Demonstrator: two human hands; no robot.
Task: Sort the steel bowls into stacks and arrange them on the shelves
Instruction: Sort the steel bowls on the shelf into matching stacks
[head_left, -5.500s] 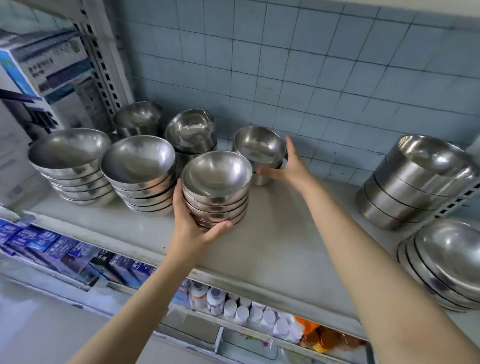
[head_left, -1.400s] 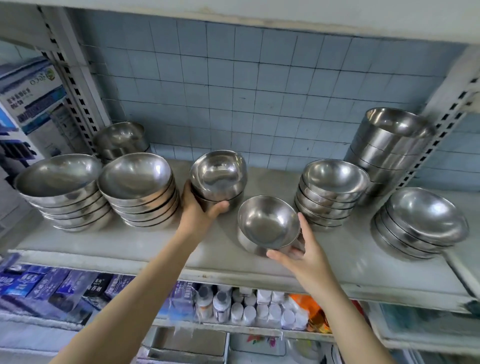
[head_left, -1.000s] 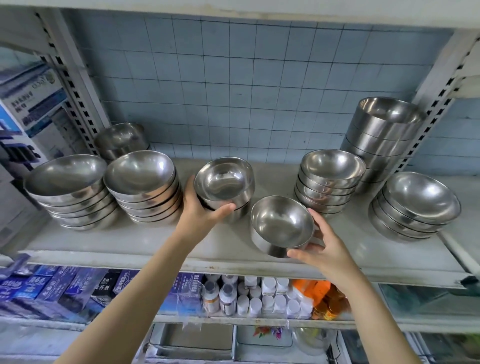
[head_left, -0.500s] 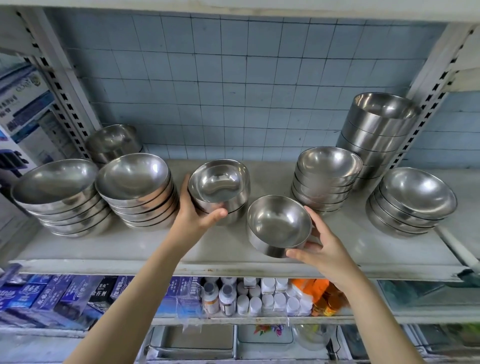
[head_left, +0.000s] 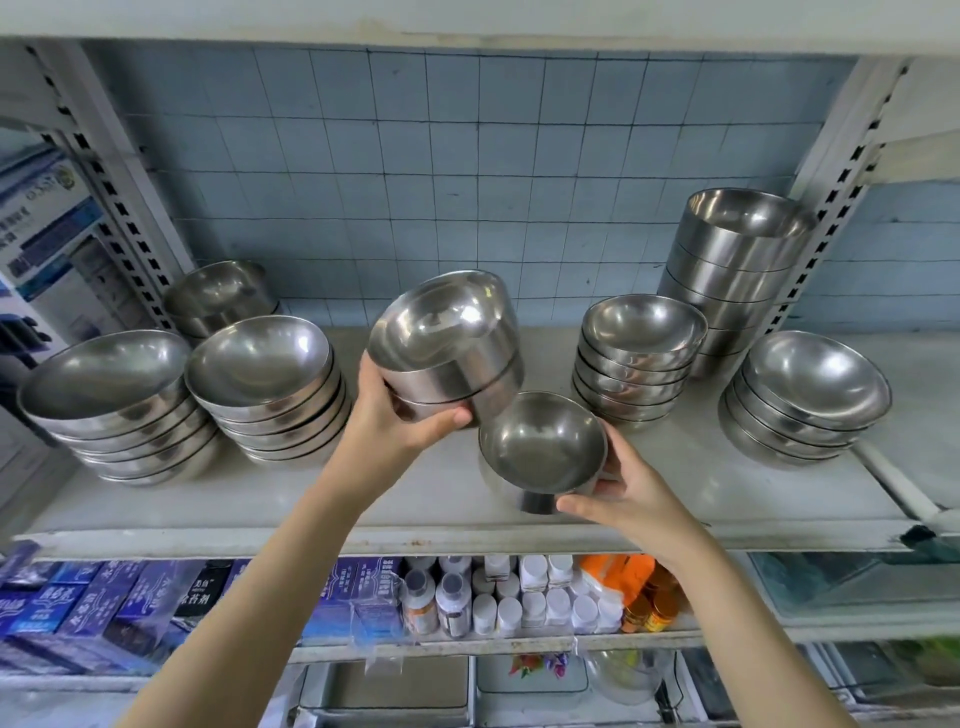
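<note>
Fingers (head_left: 451, 419) of the left hand (head_left: 400, 423) curl round a short stack of bowls (head_left: 447, 358), tilted above the middle of the shelf (head_left: 311, 499); right hand (head_left: 631, 488) cups a single bowl (head_left: 543, 449) at its near edge; polished steel, probably light, stiff, slippery; grip under the base, thumb on the wall.

A wide-angle camera on the person's head faces the pale grey shelf board (head_left: 753, 493) and blue-grey tiled wall (head_left: 415, 182) straight on, at arm's reach: the left hand (head_left: 400, 421), gripping a stack of shiny steel bowls (head_left: 441, 353), and right hand (head_left: 634, 493), gripping a single shiny steel bowl (head_left: 543, 447), meet mid-frame.
</note>
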